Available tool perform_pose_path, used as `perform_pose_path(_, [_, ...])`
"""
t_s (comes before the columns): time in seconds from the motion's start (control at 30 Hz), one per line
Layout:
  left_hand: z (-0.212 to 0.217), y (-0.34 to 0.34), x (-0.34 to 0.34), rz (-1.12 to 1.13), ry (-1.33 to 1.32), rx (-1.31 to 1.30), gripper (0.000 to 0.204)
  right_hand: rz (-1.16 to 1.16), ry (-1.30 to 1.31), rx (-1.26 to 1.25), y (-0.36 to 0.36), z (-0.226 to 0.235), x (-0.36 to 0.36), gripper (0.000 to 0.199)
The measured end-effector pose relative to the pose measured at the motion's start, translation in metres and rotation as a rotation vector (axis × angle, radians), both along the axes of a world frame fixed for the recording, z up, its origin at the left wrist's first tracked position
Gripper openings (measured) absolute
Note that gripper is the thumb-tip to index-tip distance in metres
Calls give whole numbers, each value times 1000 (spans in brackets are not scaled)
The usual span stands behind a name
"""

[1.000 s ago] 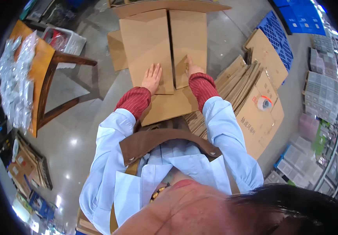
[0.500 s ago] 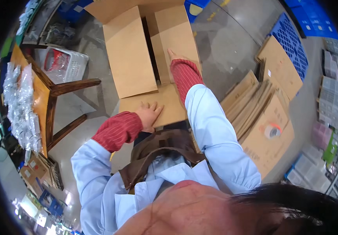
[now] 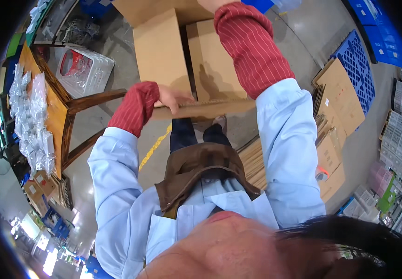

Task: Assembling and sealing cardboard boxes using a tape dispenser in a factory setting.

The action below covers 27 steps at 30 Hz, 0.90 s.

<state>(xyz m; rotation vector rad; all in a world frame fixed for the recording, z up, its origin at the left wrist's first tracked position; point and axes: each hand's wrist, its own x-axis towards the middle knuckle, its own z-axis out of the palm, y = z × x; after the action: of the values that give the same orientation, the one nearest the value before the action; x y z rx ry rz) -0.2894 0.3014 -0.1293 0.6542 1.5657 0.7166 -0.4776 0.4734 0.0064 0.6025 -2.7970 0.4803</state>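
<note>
One carton (image 3: 161, 53): left hand (image 3: 167, 97) holds near flap (image 3: 215, 109); right hand (image 3: 216, 3) is by far end, grip unclear.

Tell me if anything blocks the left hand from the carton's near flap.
Nothing visible does: the left hand touches the near flap of the carton. The right hand, at the picture's top edge, is clear of it.

Clear-wrapped packs (image 3: 33, 121) are heaped on a wooden desk (image 3: 60, 111) at the left. Near its leg, a white basket (image 3: 99, 69) is seen, with something red (image 3: 76, 64) held inside. At the right, a blue pallet (image 3: 355, 65) is partly covered by flattened cardboard (image 3: 343, 95), on which a tape roll (image 3: 322, 174) is laid. Clear bins (image 3: 398, 135) are stacked beyond. A yellow line (image 3: 153, 149) is marked on the floor (image 3: 81, 186).
</note>
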Motion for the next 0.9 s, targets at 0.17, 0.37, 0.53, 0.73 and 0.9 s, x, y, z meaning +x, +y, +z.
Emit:
perform_pose_path(0.17, [-12, -8, -33, 282, -436, 5, 73, -160, -137, 7, -31, -6, -58, 38])
perform_pose_path(0.37, [-33, -43, -35, 188, 1052, -714, 88, -193, -264, 208, -28, -32, -23, 47])
perform_pose_path(0.53, [-71, -51, 29, 887, 959, -698, 105, -285, -263, 138, -22, -36, -22, 43])
perform_pose_path(0.73, [-53, -61, 31, 1088, 1322, -632, 97, -367, -684, 230, 8, -196, 138, 40])
perform_pose_path(0.9, [-66, -19, -2, 217, 1204, -381, 89, -426, -863, -117, 24, -228, 150, 31])
